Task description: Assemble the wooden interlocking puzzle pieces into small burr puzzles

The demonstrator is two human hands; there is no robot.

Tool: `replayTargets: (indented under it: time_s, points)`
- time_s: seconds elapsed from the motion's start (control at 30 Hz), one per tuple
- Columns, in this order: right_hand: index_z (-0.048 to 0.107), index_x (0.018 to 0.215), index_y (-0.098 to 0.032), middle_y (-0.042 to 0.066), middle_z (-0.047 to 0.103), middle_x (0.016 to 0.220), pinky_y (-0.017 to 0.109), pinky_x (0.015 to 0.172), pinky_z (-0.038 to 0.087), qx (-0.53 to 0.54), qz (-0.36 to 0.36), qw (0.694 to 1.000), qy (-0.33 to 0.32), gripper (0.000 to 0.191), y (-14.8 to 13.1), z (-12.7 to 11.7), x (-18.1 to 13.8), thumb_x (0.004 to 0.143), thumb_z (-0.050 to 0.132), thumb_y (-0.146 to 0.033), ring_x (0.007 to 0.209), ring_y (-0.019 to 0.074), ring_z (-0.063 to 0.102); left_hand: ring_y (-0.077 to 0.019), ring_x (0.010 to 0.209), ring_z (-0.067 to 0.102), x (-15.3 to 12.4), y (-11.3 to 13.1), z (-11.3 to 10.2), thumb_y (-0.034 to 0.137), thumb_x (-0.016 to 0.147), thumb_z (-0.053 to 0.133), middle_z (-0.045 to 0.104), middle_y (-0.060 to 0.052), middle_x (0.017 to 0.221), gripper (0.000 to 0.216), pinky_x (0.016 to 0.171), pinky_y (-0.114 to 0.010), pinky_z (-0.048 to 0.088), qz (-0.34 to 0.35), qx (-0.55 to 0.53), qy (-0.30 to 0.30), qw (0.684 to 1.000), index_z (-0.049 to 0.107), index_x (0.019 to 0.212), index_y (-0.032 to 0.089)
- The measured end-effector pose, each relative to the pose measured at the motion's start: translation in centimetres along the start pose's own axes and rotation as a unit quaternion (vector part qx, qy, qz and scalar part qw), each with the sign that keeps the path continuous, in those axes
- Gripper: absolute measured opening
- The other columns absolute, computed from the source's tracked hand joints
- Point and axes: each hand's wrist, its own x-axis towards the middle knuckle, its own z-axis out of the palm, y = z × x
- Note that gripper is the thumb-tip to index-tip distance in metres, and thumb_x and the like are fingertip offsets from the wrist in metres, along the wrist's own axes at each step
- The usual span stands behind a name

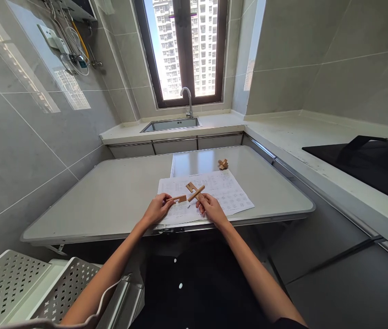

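Note:
My left hand [158, 208] is closed on one end of a notched wooden puzzle piece [182, 198], held low above the printed sheet. In my right hand [210, 208] are two wooden pieces crossed over each other: a flat notched piece [191, 186] and a narrow stick [196, 193] lying across it. A small gap separates the left piece from the crossed pair. Beneath both hands lies a white sheet [237, 194] printed with small diagrams. Beyond its upper edge sits an assembled wooden burr puzzle [223, 164].
The white folding table [112, 192] stands before a counter with a sink [171, 124] and tap [187, 98]. A black bag [368, 160] rests on the right counter. White perforated baskets [12, 283] are at lower left, near a white cable [101, 301].

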Motion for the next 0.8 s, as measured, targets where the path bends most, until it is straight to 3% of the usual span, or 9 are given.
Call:
replayTargets:
  time_s: [0.17, 0.43, 0.57, 0.8]
  points:
    - [0.065, 0.095, -0.019, 0.000, 0.067, 0.074, 0.024, 0.046, 0.040, 0.017, 0.005, 1.000, 0.003, 0.048, -0.3, 0.0, 0.0, 0.084, 0.071, -0.065, 0.050, 0.0091, 0.050, -0.0260, 0.089, 0.070, -0.2, 0.2, -0.6, 0.066, 0.092, 0.059, 0.078, -0.010, 0.094, 0.047, 0.083, -0.038, 0.052, -0.042, -0.084, 0.036, 0.995, 0.066, 0.097, 0.020]
    - [0.063, 0.093, -0.019, 0.000, 0.067, 0.075, 0.024, 0.047, 0.039, 0.048, 0.009, 0.999, 0.009, 0.046, -0.3, -0.1, 0.1, 0.083, 0.073, -0.063, 0.050, 0.0096, 0.050, -0.0166, 0.064, 0.067, -0.2, 1.8, -0.8, 0.075, 0.092, 0.056, 0.073, -0.009, 0.093, 0.058, 0.057, -0.030, 0.051, -0.070, -0.238, 0.035, 0.968, 0.055, 0.103, 0.018]
    - [0.063, 0.089, -0.019, 0.001, 0.067, 0.075, 0.025, 0.047, 0.040, 0.067, 0.013, 0.998, 0.014, 0.044, -0.3, -0.2, 0.2, 0.080, 0.075, -0.061, 0.050, 0.0094, 0.050, -0.0151, 0.068, 0.067, -0.3, 3.4, -0.1, 0.072, 0.090, 0.062, 0.073, -0.010, 0.098, 0.056, 0.058, -0.029, 0.053, -0.062, -0.280, 0.005, 0.958, 0.055, 0.105, 0.018]
    - [0.063, 0.088, -0.019, 0.000, 0.066, 0.075, 0.026, 0.050, 0.040, 0.122, 0.027, 0.992, 0.021, 0.045, -0.8, -0.4, 0.2, 0.076, 0.080, -0.059, 0.053, 0.0099, 0.051, -0.0137, 0.073, 0.066, 0.2, 6.2, 2.3, 0.064, 0.091, 0.068, 0.072, -0.011, 0.109, 0.052, 0.058, -0.027, 0.050, -0.042, -0.363, -0.100, 0.926, 0.056, 0.113, 0.019]
